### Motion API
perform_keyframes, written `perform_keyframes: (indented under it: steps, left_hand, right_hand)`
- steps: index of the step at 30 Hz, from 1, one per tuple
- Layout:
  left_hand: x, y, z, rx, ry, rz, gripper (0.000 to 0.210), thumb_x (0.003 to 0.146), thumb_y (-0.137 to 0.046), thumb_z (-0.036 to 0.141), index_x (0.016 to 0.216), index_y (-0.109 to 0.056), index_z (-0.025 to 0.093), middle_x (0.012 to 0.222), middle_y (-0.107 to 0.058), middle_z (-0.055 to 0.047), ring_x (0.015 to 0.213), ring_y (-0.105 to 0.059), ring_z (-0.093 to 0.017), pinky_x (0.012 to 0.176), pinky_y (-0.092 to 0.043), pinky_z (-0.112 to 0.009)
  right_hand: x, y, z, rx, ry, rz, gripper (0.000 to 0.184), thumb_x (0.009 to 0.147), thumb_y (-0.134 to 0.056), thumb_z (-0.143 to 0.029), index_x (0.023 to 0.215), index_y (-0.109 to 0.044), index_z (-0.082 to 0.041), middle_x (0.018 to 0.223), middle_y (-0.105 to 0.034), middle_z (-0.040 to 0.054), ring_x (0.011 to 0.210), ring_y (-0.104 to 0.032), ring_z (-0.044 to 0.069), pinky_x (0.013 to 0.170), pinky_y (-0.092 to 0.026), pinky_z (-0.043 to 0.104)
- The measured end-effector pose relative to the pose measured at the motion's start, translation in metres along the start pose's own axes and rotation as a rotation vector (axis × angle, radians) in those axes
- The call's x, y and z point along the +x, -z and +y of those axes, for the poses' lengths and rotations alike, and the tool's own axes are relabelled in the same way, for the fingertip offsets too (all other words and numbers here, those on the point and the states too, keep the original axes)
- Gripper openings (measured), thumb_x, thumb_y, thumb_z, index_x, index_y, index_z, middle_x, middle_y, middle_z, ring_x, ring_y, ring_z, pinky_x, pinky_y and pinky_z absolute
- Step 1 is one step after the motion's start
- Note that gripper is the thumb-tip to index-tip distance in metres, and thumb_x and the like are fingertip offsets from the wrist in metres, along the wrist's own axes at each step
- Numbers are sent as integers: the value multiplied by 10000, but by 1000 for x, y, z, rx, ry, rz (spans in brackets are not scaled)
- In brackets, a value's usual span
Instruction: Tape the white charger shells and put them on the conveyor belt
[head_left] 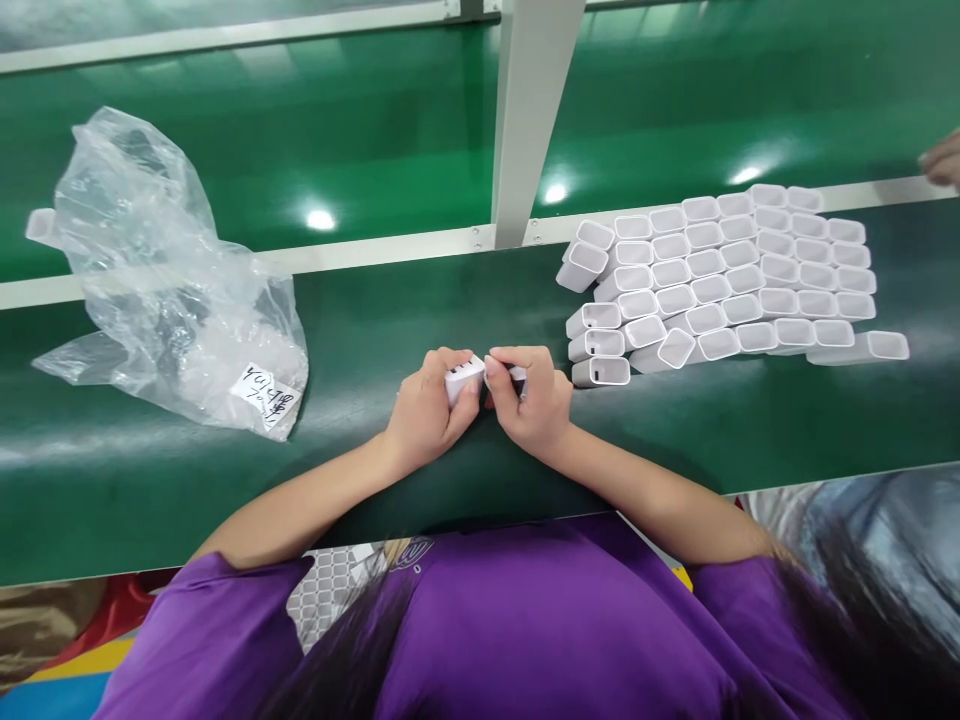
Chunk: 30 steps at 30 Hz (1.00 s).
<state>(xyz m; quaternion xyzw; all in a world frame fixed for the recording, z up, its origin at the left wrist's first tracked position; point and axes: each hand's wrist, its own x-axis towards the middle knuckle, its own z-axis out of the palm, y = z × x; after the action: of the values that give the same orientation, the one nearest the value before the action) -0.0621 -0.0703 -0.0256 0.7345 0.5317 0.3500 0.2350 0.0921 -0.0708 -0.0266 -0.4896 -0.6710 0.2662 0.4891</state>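
My left hand (pixel 426 408) is closed around a small white plastic housing (pixel 463 377) with dark slots along its top edge. Facing it, my right hand (pixel 534 408) is closed, thumb and forefinger pinched near the housing's right side. Between those fingers shows a white piece with a dark area (pixel 518 376), mostly covered, so its kind cannot be made out. The two hands almost meet over the green work surface (pixel 360 330). Just right of my right hand stand rows of white open-ended plastic casings (pixel 709 290), a few of them tilted.
A clear plastic bag (pixel 142 230) with white parts and a handwritten label (pixel 264 395) lies at the left. Another white casing (pixel 42 227) is beside it. A grey post (pixel 529 120) rises behind the surface. Another person's hand (pixel 943 160) shows at the far right edge.
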Motion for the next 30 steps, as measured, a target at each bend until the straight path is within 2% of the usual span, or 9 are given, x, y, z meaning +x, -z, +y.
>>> perform_keyframes:
  steps: [4, 6, 10, 14, 18, 21, 23, 27, 30]
  left_hand:
    - [7, 2, -1, 16, 29, -28, 280, 899, -480, 439, 1066, -459, 215, 995, -692, -83, 793, -699, -199, 683, -545, -315]
    - [14, 7, -1, 5, 44, -64, 276, 871, -496, 413, 1053, -455, 209, 984, -681, -84, 787, -694, -206, 678, -545, -321]
    - [32, 20, -6, -128, 160, -180, 320, 830, -529, 334, 1095, -397, 212, 949, -632, -48, 684, -660, -171, 622, -548, -307]
    - [53, 37, -22, -247, 313, -201, 380, 761, -551, 233, 1064, -322, 236, 920, -570, -14, 642, -631, -146, 528, -537, -272]
    - [96, 64, -41, -3, 349, -126, 350, 739, -589, 243, 1045, -421, 211, 971, -577, -40, 657, -623, -149, 572, -530, -296]
    - [143, 84, -53, 303, 360, -18, 361, 739, -655, 259, 1057, -499, 191, 967, -615, -72, 907, -649, -264, 820, -530, -415]
    - [174, 92, -60, 431, 417, 15, 363, 736, -701, 279, 1031, -510, 190, 911, -626, -58, 1087, -597, -321, 980, -456, -487]
    - [216, 92, -71, 509, 512, -6, 295, 714, -749, 316, 810, -498, 194, 823, -618, -37, 1219, -520, -358, 1051, -379, -558]
    - [225, 85, -72, 562, 580, -29, 348, 652, -789, 323, 698, -468, 194, 861, -644, -115, 1220, -512, -435, 995, -396, -603]
  right_hand:
    - [6, -2, 2, -12, -1, -39, 222, 1014, -402, -423, 1007, -528, -241, 917, -703, 62, 776, -703, 177, 654, -559, 281]
    - [11, -2, 1, 33, -50, -57, 269, 1018, -396, -480, 1004, -520, -242, 858, -688, 36, 713, -691, 156, 644, -560, 268]
    - [22, -3, 5, 350, -285, -90, 325, 999, -428, -563, 1036, -470, -243, 649, -596, -64, 471, -601, 96, 486, -509, 203]
    - [26, -7, 18, 558, -418, -104, 397, 935, -500, -620, 1004, -450, -233, 658, -611, -77, 404, -569, 74, 389, -436, 161]
    - [27, -11, 25, 553, -445, -202, 323, 933, -514, -534, 999, -500, -218, 643, -615, -75, 408, -567, 70, 412, -444, 154]
    - [26, -11, 23, 517, -418, -263, 265, 933, -510, -471, 975, -552, -213, 649, -612, -65, 441, -583, 72, 454, -463, 160]
    - [25, -11, 22, 481, -403, -290, 251, 933, -509, -455, 950, -572, -212, 648, -609, -59, 465, -596, 78, 478, -469, 164]
    - [25, -9, 21, 417, -378, -337, 206, 940, -510, -407, 950, -584, -214, 668, -617, -53, 487, -610, 85, 513, -472, 173]
    - [25, -7, 21, 362, -359, -368, 168, 957, -502, -357, 953, -591, -214, 679, -618, -54, 504, -614, 84, 549, -466, 175]
